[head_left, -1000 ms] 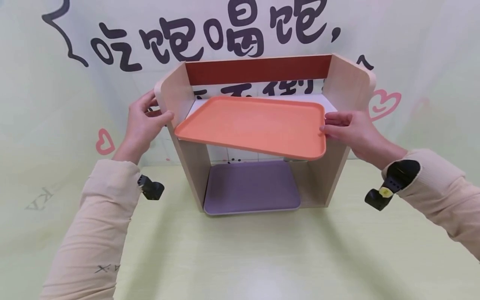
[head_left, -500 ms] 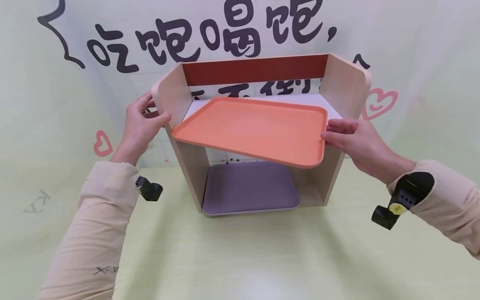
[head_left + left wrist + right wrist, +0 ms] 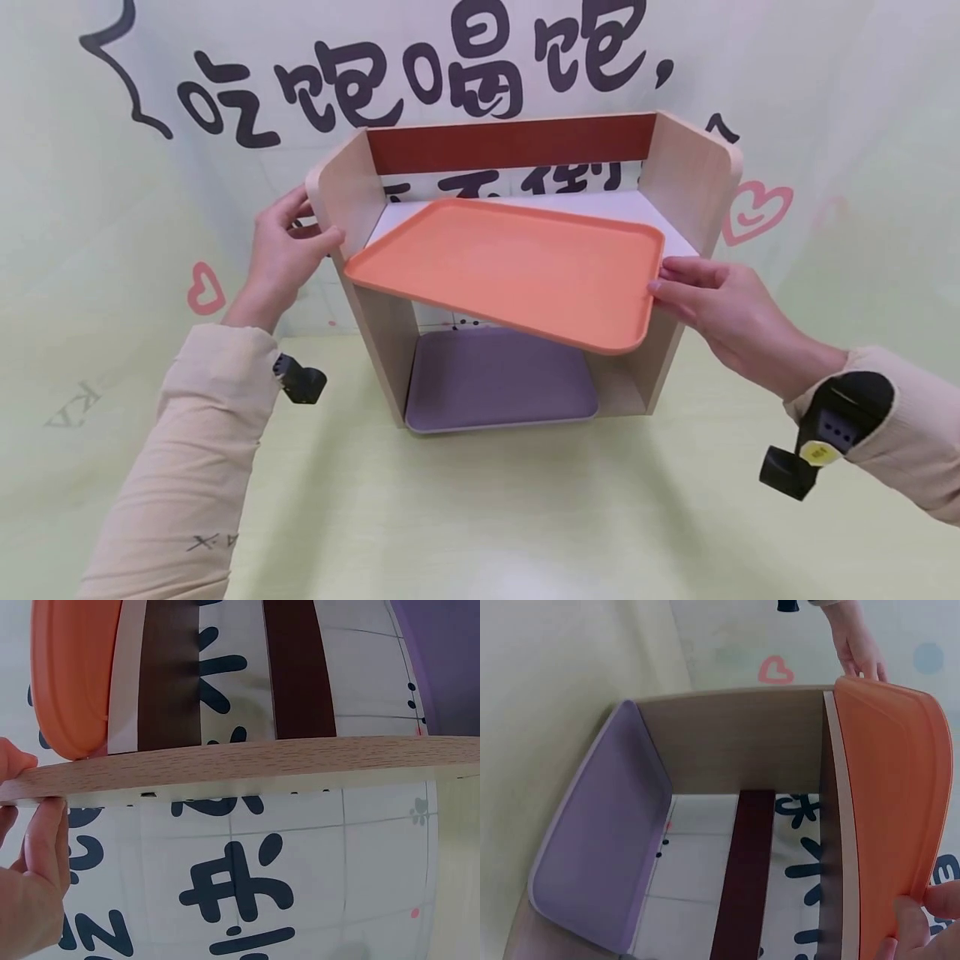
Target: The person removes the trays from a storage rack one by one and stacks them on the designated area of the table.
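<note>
Right arm enters from the right edge, forearm slanting up and inward; right hand [image 3: 738, 321] level with the upper shelf [image 3: 626, 208], palm turned in. Its fingers pinch the right rim of an orange tray [image 3: 517, 271], thumb over the rim, other fingers at the outer side. Left arm comes up from the lower left; left hand [image 3: 281, 250] clasps the front edge of the left side panel [image 3: 348, 196], thumb on the inner side, remaining fingers round the outer face. Orange tray sits askew at upper-shelf height: left front corner just beside the left thumb, right end jutting forward past the shelf edge, body stretching leftward from the right fingers. Cannot tell how much of its underside touches the shelf. Below, a purple tray [image 3: 498, 379] lies in the lower compartment, near the left panel. Unit stands on a pale bench [image 3: 480, 508].
</note>
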`<state>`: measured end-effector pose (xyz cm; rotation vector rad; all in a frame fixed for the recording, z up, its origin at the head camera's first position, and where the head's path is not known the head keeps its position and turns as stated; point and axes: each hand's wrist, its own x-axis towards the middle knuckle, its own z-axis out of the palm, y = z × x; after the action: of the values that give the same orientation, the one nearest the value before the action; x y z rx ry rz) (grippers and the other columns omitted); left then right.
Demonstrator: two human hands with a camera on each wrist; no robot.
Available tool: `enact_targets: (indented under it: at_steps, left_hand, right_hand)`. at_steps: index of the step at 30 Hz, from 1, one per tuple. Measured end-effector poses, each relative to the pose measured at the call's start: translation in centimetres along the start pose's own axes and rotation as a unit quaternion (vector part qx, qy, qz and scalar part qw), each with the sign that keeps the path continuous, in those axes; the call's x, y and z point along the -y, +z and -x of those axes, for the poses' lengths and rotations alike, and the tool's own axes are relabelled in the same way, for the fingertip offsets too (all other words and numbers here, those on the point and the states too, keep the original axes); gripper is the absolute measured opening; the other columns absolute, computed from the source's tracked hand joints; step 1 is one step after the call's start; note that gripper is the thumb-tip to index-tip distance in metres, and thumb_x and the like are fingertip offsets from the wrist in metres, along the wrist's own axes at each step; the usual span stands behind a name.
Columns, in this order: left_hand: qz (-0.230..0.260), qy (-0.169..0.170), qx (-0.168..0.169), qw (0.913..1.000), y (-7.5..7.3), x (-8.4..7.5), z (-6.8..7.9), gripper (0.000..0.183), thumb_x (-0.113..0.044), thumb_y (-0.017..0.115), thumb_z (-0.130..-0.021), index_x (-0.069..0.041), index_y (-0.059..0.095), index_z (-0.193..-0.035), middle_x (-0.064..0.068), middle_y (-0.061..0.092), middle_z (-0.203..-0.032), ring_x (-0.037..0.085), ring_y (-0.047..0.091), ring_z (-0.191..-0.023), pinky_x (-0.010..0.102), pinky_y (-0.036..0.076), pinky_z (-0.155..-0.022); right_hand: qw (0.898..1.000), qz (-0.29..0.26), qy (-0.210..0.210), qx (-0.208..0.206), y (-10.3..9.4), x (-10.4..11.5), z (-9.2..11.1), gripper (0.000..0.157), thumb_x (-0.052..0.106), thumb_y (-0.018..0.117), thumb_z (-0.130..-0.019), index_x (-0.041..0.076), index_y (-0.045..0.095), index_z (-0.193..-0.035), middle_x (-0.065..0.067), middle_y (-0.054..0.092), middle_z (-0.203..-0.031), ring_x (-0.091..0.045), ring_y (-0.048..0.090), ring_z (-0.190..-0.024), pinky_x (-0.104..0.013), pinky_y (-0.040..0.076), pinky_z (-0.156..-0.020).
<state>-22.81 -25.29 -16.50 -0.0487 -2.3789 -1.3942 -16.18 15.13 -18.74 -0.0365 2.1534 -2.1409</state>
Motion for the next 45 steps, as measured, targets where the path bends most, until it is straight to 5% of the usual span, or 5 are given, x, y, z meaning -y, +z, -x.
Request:
enact_targets:
  at_steps: [12, 16, 20, 25, 45]
  left_hand:
    - [0.001, 0.004, 0.001, 1.0, 0.0, 0.0, 0.0, 0.057, -0.024, 0.062, -0.081, -0.029, 0.039, -0.134, 0.007, 0.046, -0.12, 0.02, 0.051, -0.099, 0.026, 0.047, -0.08]
    - [-0.001, 0.003, 0.003, 1.0, 0.1, 0.0, 0.1, 0.057, -0.023, 0.061, -0.081, -0.028, 0.039, -0.134, 0.007, 0.046, -0.12, 0.02, 0.052, -0.098, 0.026, 0.047, -0.08]
    - [-0.002, 0.003, 0.006, 1.0, 0.0, 0.0, 0.1, 0.057, -0.022, 0.06, -0.082, -0.027, 0.038, -0.135, 0.008, 0.046, -0.12, 0.02, 0.051, -0.098, 0.025, 0.048, -0.079]
    - [-0.002, 0.003, 0.003, 1.0, 0.0, -0.1, 0.2, 0.057, -0.021, 0.06, -0.082, -0.027, 0.038, -0.135, 0.008, 0.046, -0.12, 0.02, 0.051, -0.097, 0.023, 0.048, -0.077]
    - [-0.003, 0.005, 0.001, 1.0, 0.2, -0.2, 0.1, 0.058, -0.02, 0.06, -0.082, -0.026, 0.038, -0.135, 0.008, 0.046, -0.12, 0.021, 0.051, -0.099, 0.026, 0.047, -0.079]
  right_hand:
    - [0.998, -0.047, -0.021, 0.037, -0.5, -0.6, 0.7, 0.06, 0.015, 0.067, -0.077, -0.001, 0.042, -0.129, -0.002, 0.062, -0.105, -0.014, 0.06, -0.095, -0.024, 0.046, -0.081]
    - [0.996, 0.076, -0.046, 0.029, -1.3, -0.4, -0.1, 0.058, 0.024, 0.063, -0.081, 0.0, 0.041, -0.129, 0.001, 0.06, -0.105, -0.01, 0.06, -0.093, -0.022, 0.046, -0.08]
    - [0.974, 0.212, -0.076, 0.011, -2.5, 0.2, -1.6, 0.065, 0.031, 0.06, -0.082, 0.002, 0.034, -0.134, -0.006, 0.049, -0.11, -0.003, 0.058, -0.088, -0.019, 0.047, -0.075]
    - [0.966, 0.247, -0.064, 0.041, -3.5, 0.9, -3.5, 0.066, 0.031, 0.059, -0.084, -0.002, 0.031, -0.135, -0.013, 0.045, -0.118, -0.002, 0.058, -0.089, -0.024, 0.045, -0.081]
    - [0.997, 0.055, 0.021, 0.041, -2.4, 0.9, -4.0, 0.074, 0.026, 0.066, -0.078, -0.005, 0.027, -0.132, 0.002, 0.059, -0.093, -0.01, 0.063, -0.084, -0.028, 0.043, -0.083]
